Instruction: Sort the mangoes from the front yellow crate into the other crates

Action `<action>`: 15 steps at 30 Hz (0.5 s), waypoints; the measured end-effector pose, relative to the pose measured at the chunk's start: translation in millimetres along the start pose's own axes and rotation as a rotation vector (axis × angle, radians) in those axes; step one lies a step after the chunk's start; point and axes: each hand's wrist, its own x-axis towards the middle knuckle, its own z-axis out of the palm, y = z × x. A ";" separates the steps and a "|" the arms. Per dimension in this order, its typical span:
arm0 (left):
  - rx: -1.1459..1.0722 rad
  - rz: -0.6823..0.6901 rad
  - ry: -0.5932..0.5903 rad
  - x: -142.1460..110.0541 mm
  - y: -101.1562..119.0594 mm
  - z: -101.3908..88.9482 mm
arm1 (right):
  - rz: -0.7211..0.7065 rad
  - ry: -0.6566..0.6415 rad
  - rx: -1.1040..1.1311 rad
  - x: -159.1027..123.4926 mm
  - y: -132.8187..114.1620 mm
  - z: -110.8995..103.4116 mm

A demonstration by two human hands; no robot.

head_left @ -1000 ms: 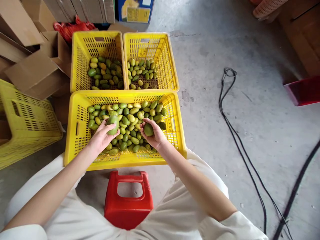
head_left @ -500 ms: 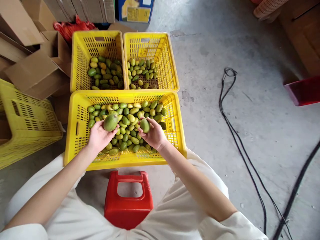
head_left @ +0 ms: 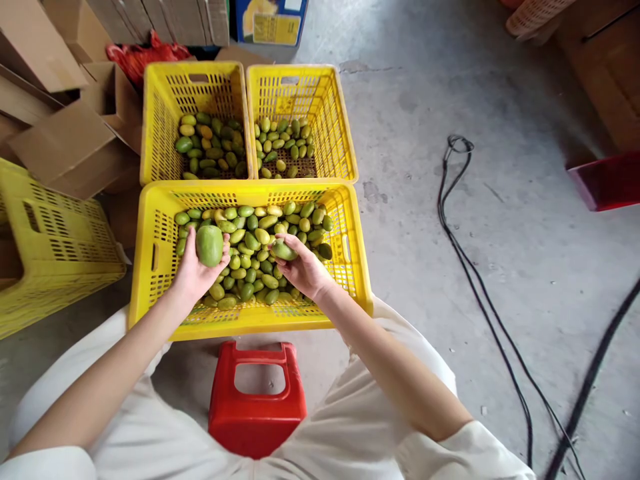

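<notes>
My left hand is closed round a large green mango, its thumb on the left side and fingers on the right. In my right hand a smaller green mango lies on its side, gripped between thumb and fingers. Both hands are above the front yellow crate, whose bottom is covered with green and yellowish mangoes. Behind it stand two more yellow crates, the left one and the right one, each with green and yellowish mangoes inside.
A red plastic stool stands between my legs. Another yellow crate and cardboard boxes crowd the left. A blue printed carton is at the back. Black cables lie on the floor at right, near a red object.
The large mango in my left hand has turned upright and moved slightly left. My right hand has rolled the smaller mango onto its side.
</notes>
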 end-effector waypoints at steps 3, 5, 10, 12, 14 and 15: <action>0.083 -0.068 0.045 2.1 -0.3 -2.0 | -0.017 0.015 -0.023 -1.1 2.1 -0.3; 0.126 -0.148 0.040 1.2 -0.8 -1.0 | -0.007 -0.006 -0.044 -0.5 1.8 -1.6; 0.190 -0.235 0.024 -4.9 -0.1 4.5 | 0.124 0.026 -0.055 4.8 -6.2 -2.6; 0.212 -0.224 0.023 -7.8 0.8 8.1 | 0.164 0.051 -0.049 6.2 -8.2 -1.8; 0.213 -0.201 0.028 -10.4 1.7 12.2 | 0.141 0.040 -0.044 6.3 -6.7 -1.3; 0.209 -0.190 0.034 -11.4 2.1 14.0 | 0.112 0.024 -0.043 6.0 -4.5 -1.4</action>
